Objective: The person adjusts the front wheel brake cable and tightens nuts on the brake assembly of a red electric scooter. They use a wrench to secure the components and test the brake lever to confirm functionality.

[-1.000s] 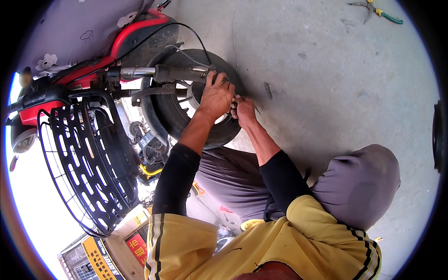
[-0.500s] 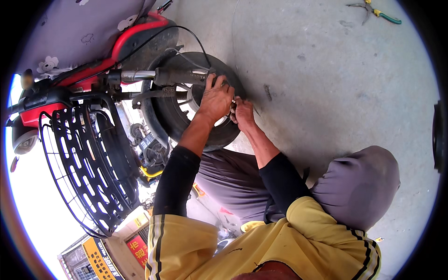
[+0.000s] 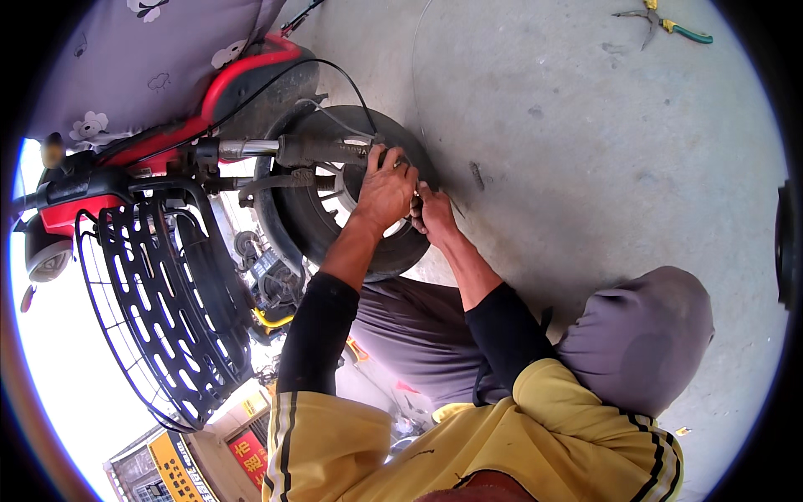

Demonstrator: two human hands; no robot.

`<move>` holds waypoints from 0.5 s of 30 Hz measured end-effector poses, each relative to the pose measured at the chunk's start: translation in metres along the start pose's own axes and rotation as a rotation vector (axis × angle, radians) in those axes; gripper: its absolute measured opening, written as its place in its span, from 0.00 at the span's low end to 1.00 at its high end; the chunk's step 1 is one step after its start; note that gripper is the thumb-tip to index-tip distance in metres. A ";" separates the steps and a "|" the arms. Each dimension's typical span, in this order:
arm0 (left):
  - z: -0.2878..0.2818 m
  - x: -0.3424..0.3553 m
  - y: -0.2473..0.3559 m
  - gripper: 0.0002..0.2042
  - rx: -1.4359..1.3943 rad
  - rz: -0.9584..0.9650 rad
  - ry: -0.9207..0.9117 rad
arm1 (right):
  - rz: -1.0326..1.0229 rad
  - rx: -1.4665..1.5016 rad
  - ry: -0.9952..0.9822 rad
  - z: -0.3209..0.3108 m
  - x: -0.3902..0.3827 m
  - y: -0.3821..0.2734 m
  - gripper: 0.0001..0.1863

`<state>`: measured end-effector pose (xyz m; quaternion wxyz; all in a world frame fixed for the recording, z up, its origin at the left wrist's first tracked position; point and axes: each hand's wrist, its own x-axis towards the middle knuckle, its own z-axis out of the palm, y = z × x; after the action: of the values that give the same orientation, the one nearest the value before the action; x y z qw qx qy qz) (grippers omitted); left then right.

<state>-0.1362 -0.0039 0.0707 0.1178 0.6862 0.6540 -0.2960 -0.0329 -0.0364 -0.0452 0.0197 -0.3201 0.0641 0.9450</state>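
Note:
My left hand [image 3: 386,191] is closed at the hub of a front wheel, over the end of the fork leg [image 3: 322,151]. Its fingers curl around something small that they hide. Right beside it, my right hand [image 3: 436,216] is pinched, thumb and fingers together, on a small part I cannot make out. A thin wire end [image 3: 459,207] sticks out past the right hand. The black tyre [image 3: 395,256] surrounds both hands. From the red vehicle [image 3: 226,84], a black cable [image 3: 341,70] arcs down to the hub near my left fingers.
Pliers with green and yellow handles [image 3: 669,24] lie on the concrete floor [image 3: 577,151] at the far right. A black wire basket [image 3: 159,293] juts out on the left. A patterned grey cover [image 3: 159,50] drapes over the vehicle. My bent knee [image 3: 640,335] is at right.
Both hands stay close together at the hub, and the right fingers have shifted slightly against the small part. The whole view has moved a little.

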 end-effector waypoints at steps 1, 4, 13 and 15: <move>0.000 0.000 0.000 0.08 -0.015 -0.005 0.008 | -0.030 -0.027 0.025 0.004 -0.007 -0.002 0.23; -0.002 0.001 0.000 0.08 -0.041 -0.010 -0.008 | -0.130 -0.013 0.055 0.006 0.000 0.008 0.23; 0.000 0.001 -0.001 0.08 -0.025 0.004 0.020 | 0.019 0.009 0.032 0.000 0.004 0.004 0.21; 0.000 0.001 -0.001 0.08 -0.024 0.005 0.016 | 0.061 0.038 0.028 -0.003 0.006 0.002 0.21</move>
<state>-0.1377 -0.0030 0.0699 0.1214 0.6886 0.6569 -0.2823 -0.0362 -0.0387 -0.0506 -0.0040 -0.3309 0.0919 0.9392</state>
